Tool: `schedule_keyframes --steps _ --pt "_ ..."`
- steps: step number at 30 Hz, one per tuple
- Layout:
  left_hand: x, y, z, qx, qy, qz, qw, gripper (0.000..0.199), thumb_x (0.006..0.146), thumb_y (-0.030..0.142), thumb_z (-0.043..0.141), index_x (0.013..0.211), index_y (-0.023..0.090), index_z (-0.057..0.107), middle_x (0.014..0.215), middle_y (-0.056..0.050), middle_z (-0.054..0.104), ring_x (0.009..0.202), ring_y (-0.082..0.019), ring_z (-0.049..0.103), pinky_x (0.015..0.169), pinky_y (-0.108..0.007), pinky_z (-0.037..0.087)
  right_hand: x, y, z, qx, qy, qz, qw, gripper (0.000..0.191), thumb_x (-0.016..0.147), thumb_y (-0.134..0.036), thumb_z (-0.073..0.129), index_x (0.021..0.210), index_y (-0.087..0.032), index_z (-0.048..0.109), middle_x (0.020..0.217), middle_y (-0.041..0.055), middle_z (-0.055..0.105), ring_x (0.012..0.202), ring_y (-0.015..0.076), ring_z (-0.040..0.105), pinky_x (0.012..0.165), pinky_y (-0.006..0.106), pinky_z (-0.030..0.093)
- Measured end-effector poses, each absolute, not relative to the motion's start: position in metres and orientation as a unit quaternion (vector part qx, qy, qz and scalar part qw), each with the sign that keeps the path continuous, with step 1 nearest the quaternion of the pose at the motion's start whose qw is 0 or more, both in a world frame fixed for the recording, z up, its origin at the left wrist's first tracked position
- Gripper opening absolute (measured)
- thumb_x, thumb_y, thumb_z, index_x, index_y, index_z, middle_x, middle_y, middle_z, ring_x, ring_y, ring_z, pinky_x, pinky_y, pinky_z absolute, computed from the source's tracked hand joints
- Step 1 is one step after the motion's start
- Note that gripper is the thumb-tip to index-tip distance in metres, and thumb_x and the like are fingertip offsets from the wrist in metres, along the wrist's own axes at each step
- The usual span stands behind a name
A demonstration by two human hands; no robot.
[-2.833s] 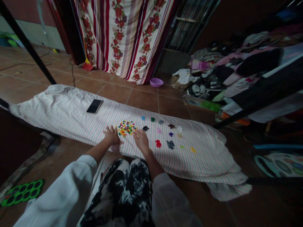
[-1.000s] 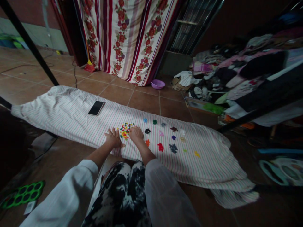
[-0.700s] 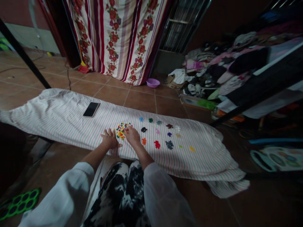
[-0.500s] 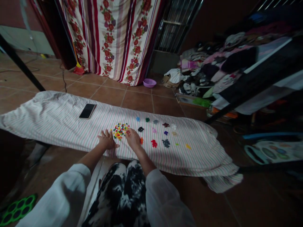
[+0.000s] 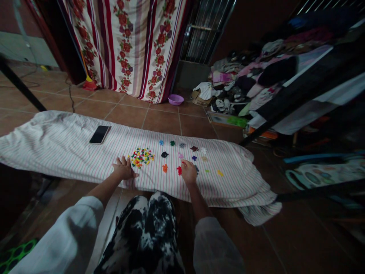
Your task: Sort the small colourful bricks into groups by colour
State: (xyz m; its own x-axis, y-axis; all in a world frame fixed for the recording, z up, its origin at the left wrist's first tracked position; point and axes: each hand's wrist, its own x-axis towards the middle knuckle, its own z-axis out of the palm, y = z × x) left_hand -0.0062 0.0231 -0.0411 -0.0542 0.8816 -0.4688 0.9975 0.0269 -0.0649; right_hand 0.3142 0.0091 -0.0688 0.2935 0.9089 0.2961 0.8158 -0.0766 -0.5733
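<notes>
My left hand (image 5: 124, 168) lies with fingers spread on the striped cloth (image 5: 71, 152), at the near left edge of a mixed pile of small coloured pieces (image 5: 142, 156). Over to the right, my right hand (image 5: 188, 172) is closed, fingertips pinched above the red group (image 5: 179, 170); anything held there is too small to make out. It partly covers the dark grey group (image 5: 197, 169). Around it sit separate little groups sorted by colour: orange (image 5: 165, 168), black (image 5: 164, 154), pink (image 5: 181, 156), dark blue (image 5: 194, 158), brown (image 5: 194, 148) and yellow (image 5: 219, 172).
A phone (image 5: 100, 134) lies on the cloth at the left. Beyond the cloth-covered surface are a purple basin (image 5: 176, 99), a floral curtain (image 5: 137, 49) and a red broom (image 5: 89, 84) on the tiled floor. Clothes (image 5: 256, 76) are heaped at the right.
My right hand has moved right, from the mixed pile to the red group, uncovering the orange group. My left hand stays spread beside the pile. The view has shifted slightly.
</notes>
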Motion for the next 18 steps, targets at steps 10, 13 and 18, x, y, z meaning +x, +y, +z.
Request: schedule_keyframes --steps 10,13,18 --pt "-0.004 0.022 -0.036 0.670 0.701 -0.190 0.157 0.116 0.068 0.080 0.039 0.149 0.005 0.004 0.155 -0.026 -0.002 0.139 -0.050 0.000 0.104 -0.064 0.022 0.327 -0.006 -0.094 -0.717 -0.598 0.088 0.348 0.035 0.079 -0.020 0.037 0.093 -0.015 0.069 0.093 0.0106 0.069 0.091 0.0195 0.061 0.088 0.032 0.046" --pt "-0.005 0.022 -0.038 0.671 0.700 -0.188 0.157 0.117 0.067 0.081 0.039 0.149 0.005 0.004 0.155 -0.026 -0.001 0.139 -0.051 0.001 0.103 -0.065 0.023 0.326 -0.008 -0.095 -0.713 -0.598 0.085 0.356 0.038 0.080 -0.019 0.035 0.096 -0.015 0.069 0.097 0.0111 0.069 0.095 0.0201 0.061 0.090 0.033 0.046" --pt "-0.005 0.021 -0.037 0.670 0.703 -0.184 0.152 0.119 0.065 0.084 0.037 0.149 0.006 0.005 0.156 -0.025 0.000 0.139 -0.051 0.002 0.103 -0.064 0.023 0.323 -0.012 -0.093 -0.708 -0.597 0.085 0.367 0.041 0.080 -0.019 0.033 0.102 -0.014 0.067 0.102 0.0119 0.068 0.100 0.0206 0.059 0.092 0.034 0.045"
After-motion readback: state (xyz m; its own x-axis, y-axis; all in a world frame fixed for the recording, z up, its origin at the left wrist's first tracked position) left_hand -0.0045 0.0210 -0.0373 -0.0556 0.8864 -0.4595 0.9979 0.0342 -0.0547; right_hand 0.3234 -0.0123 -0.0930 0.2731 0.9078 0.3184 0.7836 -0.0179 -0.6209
